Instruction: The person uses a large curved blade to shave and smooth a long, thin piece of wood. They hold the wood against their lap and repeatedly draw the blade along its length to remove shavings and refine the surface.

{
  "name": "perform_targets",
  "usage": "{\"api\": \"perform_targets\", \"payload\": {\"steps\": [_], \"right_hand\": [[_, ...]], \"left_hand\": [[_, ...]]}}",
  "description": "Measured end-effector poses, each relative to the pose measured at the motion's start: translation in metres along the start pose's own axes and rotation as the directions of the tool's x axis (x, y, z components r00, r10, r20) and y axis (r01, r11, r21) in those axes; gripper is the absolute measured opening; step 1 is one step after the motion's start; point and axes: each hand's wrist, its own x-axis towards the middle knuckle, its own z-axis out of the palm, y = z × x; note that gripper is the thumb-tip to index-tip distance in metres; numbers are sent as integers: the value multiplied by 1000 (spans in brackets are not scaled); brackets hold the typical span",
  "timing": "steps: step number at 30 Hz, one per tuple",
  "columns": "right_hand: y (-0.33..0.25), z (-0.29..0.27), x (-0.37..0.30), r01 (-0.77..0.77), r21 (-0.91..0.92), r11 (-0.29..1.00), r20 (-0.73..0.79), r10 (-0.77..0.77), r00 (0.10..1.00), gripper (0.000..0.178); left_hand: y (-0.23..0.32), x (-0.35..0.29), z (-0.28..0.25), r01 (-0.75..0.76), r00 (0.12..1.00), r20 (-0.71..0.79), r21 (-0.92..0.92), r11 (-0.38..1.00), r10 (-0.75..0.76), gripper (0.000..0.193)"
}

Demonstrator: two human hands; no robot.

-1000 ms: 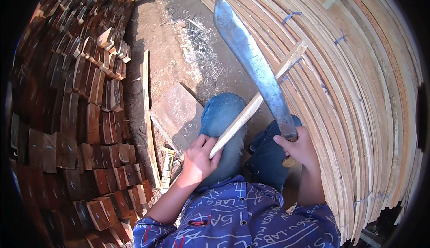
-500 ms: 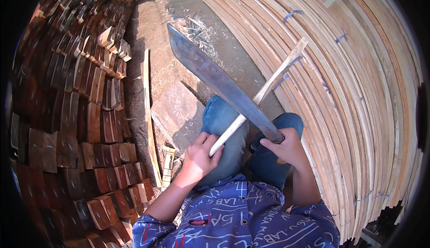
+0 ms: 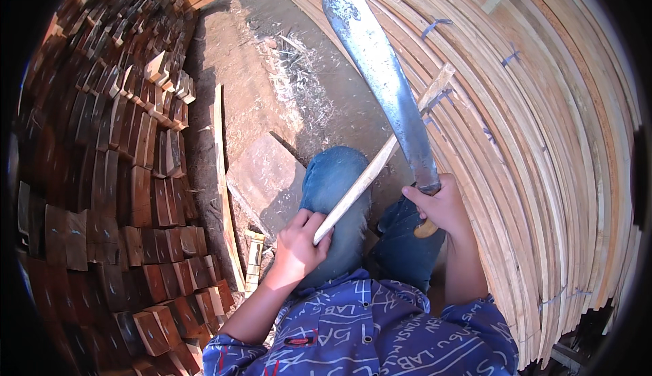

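My left hand (image 3: 301, 245) is closed round the near end of a pale wooden stick (image 3: 358, 187), which slants up and to the right across my left knee. My right hand (image 3: 441, 206) grips the curved wooden handle (image 3: 426, 228) of a machete (image 3: 379, 70). Its broad steel blade points up and away, bright with reflected light, and crosses over the stick beyond my knees. Whether blade and stick touch I cannot tell. The far end of the stick shows to the right of the blade.
Stacked dark wood blocks (image 3: 102, 233) rise along the left. Long pale boards (image 3: 523, 138), tied with blue strips, fill the right. Between them lie a flat square slab (image 3: 265, 179), a thin wooden strip (image 3: 220, 172) and a scatter of wood shavings (image 3: 299, 77).
The machete has swung from pointing up-left to nearly upright, its blade turning from dark to shiny. The stick has shifted slightly down and left; my left hand has lowered a little.
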Motion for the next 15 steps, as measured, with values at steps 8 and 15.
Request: {"api": "perform_targets", "payload": {"steps": [8,15], "right_hand": [[4,-14,8,-16,-192,981,33,23,999,28],[-13,-35,9,-35,-6,999,7,35,999,30]], "left_hand": [[0,3,3,0,1000,24,31,1000,-1,15],[0,-3,4,-2,1000,3,23,1000,1,15]]}}
